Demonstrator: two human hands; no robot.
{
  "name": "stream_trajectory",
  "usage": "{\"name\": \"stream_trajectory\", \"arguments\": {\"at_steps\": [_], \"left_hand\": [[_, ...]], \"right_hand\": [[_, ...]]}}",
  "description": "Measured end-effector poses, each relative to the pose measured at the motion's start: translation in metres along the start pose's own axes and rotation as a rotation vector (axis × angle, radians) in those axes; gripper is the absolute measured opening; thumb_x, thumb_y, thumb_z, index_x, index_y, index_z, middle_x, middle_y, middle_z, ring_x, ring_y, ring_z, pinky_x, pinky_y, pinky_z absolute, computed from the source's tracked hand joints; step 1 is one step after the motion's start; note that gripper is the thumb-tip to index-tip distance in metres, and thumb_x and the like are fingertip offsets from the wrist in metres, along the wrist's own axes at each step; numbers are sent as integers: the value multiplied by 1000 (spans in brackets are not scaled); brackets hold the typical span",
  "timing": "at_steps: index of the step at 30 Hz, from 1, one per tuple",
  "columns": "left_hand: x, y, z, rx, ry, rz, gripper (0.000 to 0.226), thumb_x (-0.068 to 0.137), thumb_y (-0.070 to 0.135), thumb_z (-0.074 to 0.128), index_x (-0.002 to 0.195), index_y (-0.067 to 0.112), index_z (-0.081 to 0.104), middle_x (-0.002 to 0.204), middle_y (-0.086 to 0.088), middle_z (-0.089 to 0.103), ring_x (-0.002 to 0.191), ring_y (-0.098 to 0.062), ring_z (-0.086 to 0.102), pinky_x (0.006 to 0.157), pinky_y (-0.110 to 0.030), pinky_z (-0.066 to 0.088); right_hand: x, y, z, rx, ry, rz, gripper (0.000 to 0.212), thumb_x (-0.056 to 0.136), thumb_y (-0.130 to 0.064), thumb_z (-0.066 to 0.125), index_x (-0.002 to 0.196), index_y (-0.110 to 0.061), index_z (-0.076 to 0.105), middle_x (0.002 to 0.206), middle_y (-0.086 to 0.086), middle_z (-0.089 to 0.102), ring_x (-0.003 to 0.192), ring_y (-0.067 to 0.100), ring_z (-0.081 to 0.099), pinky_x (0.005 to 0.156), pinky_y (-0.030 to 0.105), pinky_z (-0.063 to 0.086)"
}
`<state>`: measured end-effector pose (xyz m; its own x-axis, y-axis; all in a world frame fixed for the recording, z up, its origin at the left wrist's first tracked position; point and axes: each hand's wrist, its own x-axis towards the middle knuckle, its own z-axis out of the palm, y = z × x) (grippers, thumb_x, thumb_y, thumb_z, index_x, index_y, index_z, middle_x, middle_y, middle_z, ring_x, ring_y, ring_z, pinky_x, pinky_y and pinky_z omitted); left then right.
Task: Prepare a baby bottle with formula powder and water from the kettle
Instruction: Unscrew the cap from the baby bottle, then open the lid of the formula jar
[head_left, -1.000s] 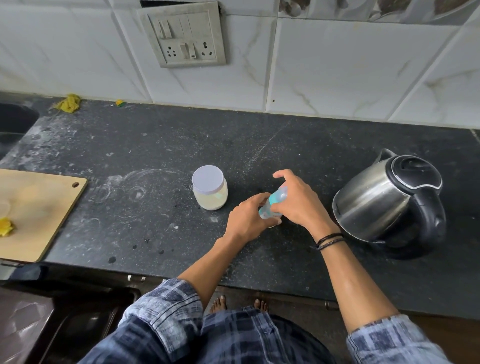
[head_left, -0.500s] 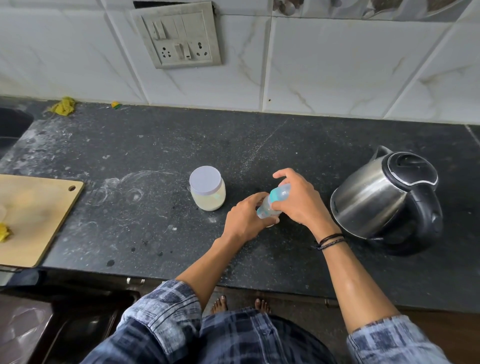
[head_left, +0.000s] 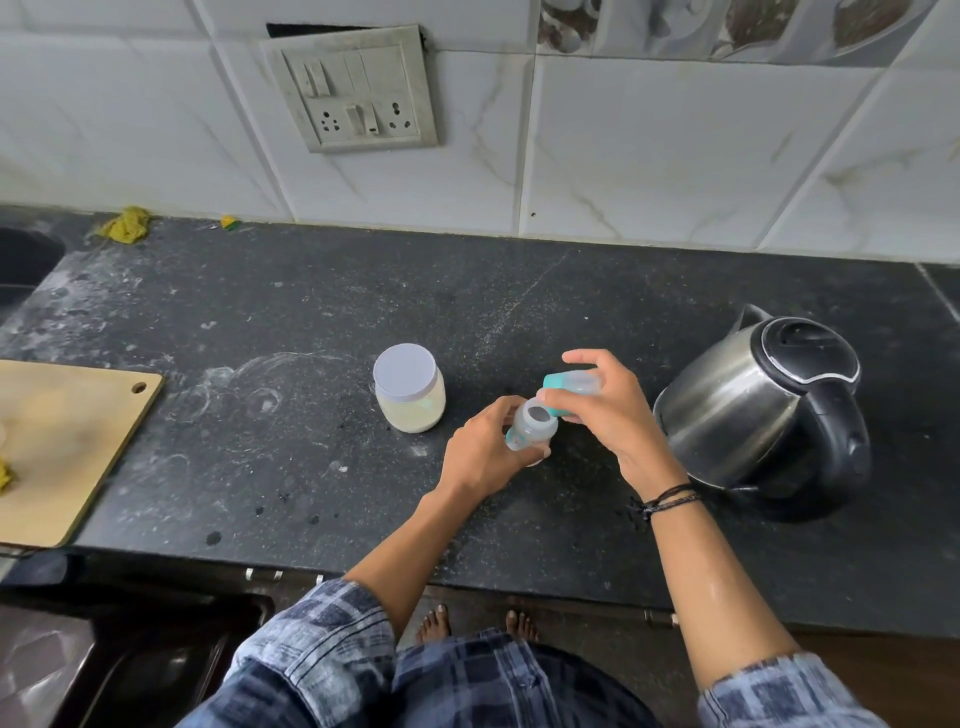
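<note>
A small clear baby bottle (head_left: 531, 427) stands on the black counter (head_left: 311, 322), its mouth uncovered. My left hand (head_left: 485, 454) grips its body. Just above and to the right, my right hand (head_left: 608, 410) holds the bottle's teal-ringed cap with clear cover (head_left: 569, 389), lifted off the neck. A jar of pale formula powder (head_left: 410, 397) with a white lid stands shut to the left of the bottle. A steel kettle (head_left: 758, 410) with a black lid and handle sits to the right, close behind my right wrist.
A wooden cutting board (head_left: 67, 441) lies at the left edge with yellow scraps on it. A sink (head_left: 21, 265) is at far left. A yellow cloth (head_left: 124, 226) lies by the tiled wall, under a switch panel (head_left: 358, 91).
The teal cap has come off the bottle and my right hand has lifted it up and to the right. My left hand still holds the bottle body.
</note>
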<state>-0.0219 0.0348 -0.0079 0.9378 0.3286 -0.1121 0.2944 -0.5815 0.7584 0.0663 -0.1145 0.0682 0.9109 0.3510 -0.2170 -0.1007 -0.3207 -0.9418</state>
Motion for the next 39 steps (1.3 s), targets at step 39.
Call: {"name": "stream_trajectory", "arguments": {"at_steps": [39], "left_hand": [[-53, -25, -3, -360, 283, -141, 40, 89, 34, 75, 126, 34, 61, 123, 18, 69, 115, 1, 64, 98, -32, 55]], "right_hand": [[60, 54, -6, -917, -183, -40, 66, 78, -30, 91, 134, -21, 57, 135, 11, 52, 122, 36, 52, 93, 43, 49]]}}
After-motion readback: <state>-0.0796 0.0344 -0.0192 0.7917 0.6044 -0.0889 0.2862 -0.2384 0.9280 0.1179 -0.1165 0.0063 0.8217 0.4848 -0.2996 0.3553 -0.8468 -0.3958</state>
